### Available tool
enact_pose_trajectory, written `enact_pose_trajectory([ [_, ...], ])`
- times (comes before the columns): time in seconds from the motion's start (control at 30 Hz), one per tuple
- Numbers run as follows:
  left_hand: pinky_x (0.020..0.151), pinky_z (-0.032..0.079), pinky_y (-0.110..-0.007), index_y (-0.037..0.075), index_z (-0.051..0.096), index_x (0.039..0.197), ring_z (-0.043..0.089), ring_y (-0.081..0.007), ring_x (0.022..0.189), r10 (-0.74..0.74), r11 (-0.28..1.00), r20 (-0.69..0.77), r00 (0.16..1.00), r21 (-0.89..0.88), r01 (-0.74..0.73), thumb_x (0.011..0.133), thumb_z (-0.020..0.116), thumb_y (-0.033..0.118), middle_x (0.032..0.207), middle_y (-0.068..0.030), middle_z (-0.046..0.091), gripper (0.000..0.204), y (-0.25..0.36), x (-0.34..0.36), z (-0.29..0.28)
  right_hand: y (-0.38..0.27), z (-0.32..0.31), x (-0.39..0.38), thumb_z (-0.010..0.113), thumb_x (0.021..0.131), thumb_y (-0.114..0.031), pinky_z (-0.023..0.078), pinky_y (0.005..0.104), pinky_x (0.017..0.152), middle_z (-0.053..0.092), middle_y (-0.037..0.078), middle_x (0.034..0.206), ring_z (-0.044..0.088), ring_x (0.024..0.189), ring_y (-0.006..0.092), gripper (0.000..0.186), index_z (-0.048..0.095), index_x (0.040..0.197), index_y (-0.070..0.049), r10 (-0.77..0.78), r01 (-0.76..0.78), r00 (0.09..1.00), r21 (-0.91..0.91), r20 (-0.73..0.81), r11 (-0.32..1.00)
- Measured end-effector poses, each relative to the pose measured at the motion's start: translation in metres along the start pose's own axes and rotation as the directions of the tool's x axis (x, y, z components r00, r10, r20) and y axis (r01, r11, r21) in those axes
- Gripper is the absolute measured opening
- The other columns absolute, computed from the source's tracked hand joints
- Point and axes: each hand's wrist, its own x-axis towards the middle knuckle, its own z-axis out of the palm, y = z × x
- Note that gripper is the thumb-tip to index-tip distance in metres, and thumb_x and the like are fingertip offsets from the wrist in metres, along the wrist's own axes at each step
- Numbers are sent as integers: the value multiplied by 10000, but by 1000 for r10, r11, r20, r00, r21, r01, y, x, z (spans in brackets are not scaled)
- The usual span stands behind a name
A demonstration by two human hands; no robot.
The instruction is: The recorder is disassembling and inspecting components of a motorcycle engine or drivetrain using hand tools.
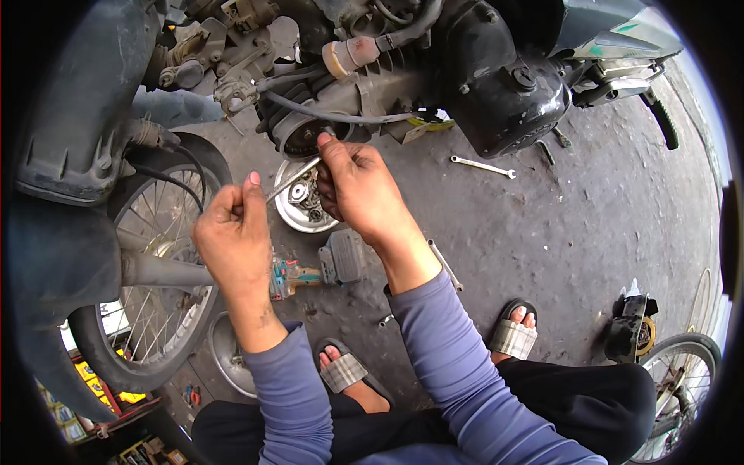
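A slim silver metal rod (293, 180), perhaps a wrench handle, slants between my two hands. My right hand (360, 186) is closed round its upper end, thumb raised, close to the round opening (306, 139) in the motorbike engine (364, 97). The closed fingers of my left hand (232, 232) are at its lower end; their grip on it is partly hidden. What the rod's upper end touches is covered by my right hand. Below the rod, a round metal bowl (283, 213) with small metal parts in it stands on the ground.
A teal cordless power tool (298, 277) lies below the bowl. One combination wrench (484, 166) lies at right, another wrench (446, 266) beside my right forearm. The spoked front wheel (167, 256) stands at left, near a second metal bowl (230, 353). Another wheel (674, 387) is at lower right.
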Motion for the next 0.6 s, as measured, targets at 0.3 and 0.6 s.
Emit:
enact_pose_trajectory([
  [0.3,615,424,-342,-23,640,844,553,-231,650,372,841,239,897,321,-435,836,678,110,727,-129,594,139,74,12,-32,-12,3,-3,459,991,-375,252,248,388,340,-23,536,309,409,93,400,353,692,-132,197,-260,962,419,189,870],
  [0.6,638,462,-411,60,598,741,609,-290,724,378,415,496,781,664,-622,832,673,290,751,-110,614,259,70,23,-25,-5,12,-3,424,1002,-358,249,250,393,329,-19,529,305,410,92,399,352,688,-120,167,-174,985,319,51,932],
])
